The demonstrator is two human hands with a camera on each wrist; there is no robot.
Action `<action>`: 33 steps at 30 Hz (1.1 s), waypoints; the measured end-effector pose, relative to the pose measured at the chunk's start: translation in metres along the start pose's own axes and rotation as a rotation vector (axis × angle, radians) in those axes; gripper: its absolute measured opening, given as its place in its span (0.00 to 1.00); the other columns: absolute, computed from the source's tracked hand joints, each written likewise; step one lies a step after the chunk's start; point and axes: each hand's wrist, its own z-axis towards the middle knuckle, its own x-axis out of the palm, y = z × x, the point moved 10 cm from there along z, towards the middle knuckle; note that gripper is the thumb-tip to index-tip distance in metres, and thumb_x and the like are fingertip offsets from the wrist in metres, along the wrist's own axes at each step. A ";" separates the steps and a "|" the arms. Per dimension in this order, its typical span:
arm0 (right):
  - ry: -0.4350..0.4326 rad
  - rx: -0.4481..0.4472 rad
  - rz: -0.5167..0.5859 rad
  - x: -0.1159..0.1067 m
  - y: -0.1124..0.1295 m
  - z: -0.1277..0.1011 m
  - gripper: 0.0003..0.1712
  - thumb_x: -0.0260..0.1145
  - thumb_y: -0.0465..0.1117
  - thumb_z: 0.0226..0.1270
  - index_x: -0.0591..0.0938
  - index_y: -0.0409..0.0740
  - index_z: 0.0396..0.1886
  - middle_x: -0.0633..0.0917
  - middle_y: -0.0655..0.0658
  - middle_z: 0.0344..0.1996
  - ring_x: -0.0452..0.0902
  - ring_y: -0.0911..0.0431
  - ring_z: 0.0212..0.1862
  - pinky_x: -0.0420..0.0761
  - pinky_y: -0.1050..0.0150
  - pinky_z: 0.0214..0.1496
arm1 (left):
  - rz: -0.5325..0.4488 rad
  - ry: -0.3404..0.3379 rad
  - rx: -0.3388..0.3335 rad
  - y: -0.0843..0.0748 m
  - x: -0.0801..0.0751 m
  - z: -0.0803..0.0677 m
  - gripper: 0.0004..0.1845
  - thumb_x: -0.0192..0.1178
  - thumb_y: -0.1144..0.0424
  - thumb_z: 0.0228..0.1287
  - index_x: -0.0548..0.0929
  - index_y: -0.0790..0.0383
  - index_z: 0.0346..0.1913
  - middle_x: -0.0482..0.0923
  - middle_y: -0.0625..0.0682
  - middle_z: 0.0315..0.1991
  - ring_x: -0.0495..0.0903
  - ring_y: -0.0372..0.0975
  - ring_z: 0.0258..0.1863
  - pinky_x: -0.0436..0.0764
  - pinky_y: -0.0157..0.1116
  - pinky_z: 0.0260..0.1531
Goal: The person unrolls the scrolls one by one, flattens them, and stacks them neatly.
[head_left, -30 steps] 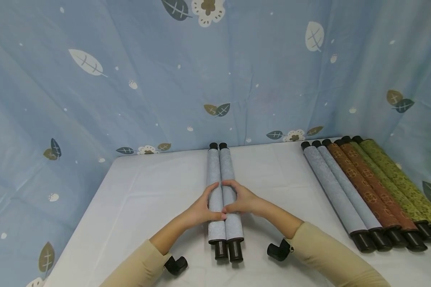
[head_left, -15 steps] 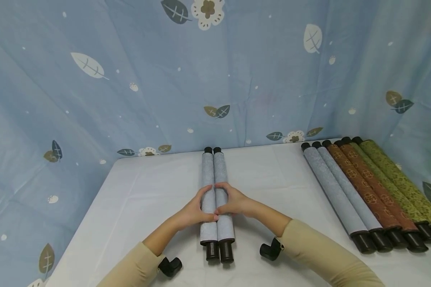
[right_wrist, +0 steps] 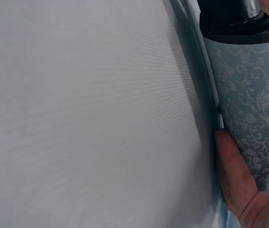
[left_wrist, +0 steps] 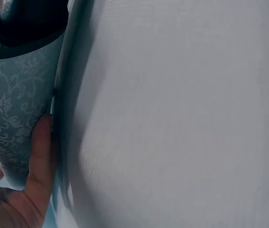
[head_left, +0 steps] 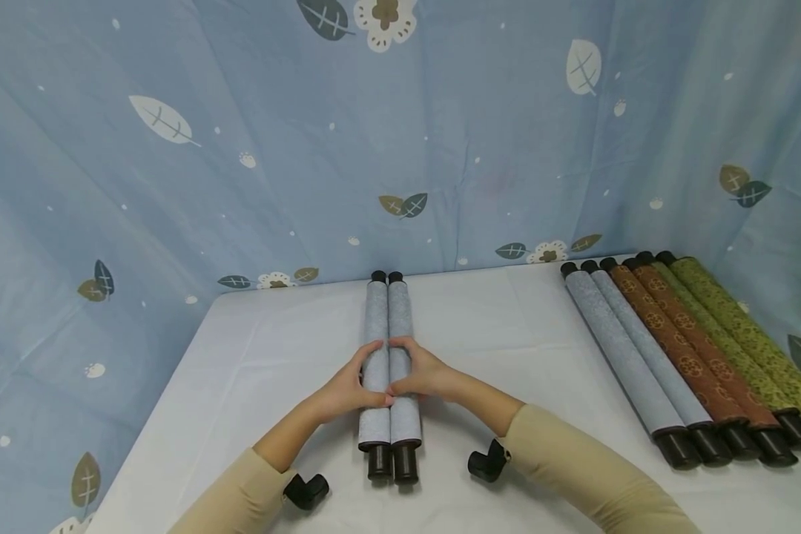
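Note:
Two grey-blue patterned rolls [head_left: 387,319] with black end caps lie side by side on the white table [head_left: 240,356], pointing away from me. My left hand [head_left: 347,389] grips the left roll [left_wrist: 11,109] from its left side. From the right side, my right hand [head_left: 419,374] grips the right roll [right_wrist: 251,104]. The fingertips of both hands meet over the pair. In each wrist view a thumb lies against the roll's patterned cover near its black cap.
Several more rolls lie in a row at the right: two grey-blue [head_left: 630,356], two brown [head_left: 687,363], two green [head_left: 741,337]. A black wrist camera sits under each forearm, left [head_left: 305,491] and right [head_left: 487,461]. A blue leaf-print cloth [head_left: 307,148] hangs behind the table.
Both hands have slid the pair of rolls to the left across the table, keeping the same hold.

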 end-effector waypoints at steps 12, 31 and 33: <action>0.018 -0.024 0.037 0.016 0.005 0.014 0.49 0.74 0.35 0.49 0.58 0.47 0.69 0.64 0.31 0.62 0.69 0.43 0.55 0.79 0.54 0.41 | 0.010 -0.008 -0.011 0.010 -0.021 -0.001 0.52 0.74 0.64 0.47 0.53 0.51 0.74 0.58 0.67 0.64 0.67 0.53 0.56 0.71 0.47 0.49; -0.006 0.030 -0.070 0.025 0.012 0.028 0.47 0.74 0.38 0.50 0.61 0.49 0.69 0.64 0.28 0.57 0.74 0.48 0.35 0.77 0.62 0.21 | 0.021 0.012 -0.063 0.019 -0.039 0.000 0.52 0.73 0.62 0.49 0.50 0.53 0.72 0.61 0.70 0.60 0.67 0.53 0.56 0.73 0.44 0.48; -0.010 0.034 -0.077 0.025 0.012 0.027 0.47 0.75 0.38 0.49 0.62 0.49 0.69 0.64 0.28 0.55 0.73 0.47 0.36 0.78 0.62 0.22 | 0.042 0.008 -0.057 0.018 -0.039 -0.001 0.52 0.74 0.62 0.48 0.50 0.54 0.72 0.61 0.70 0.60 0.67 0.53 0.57 0.72 0.46 0.49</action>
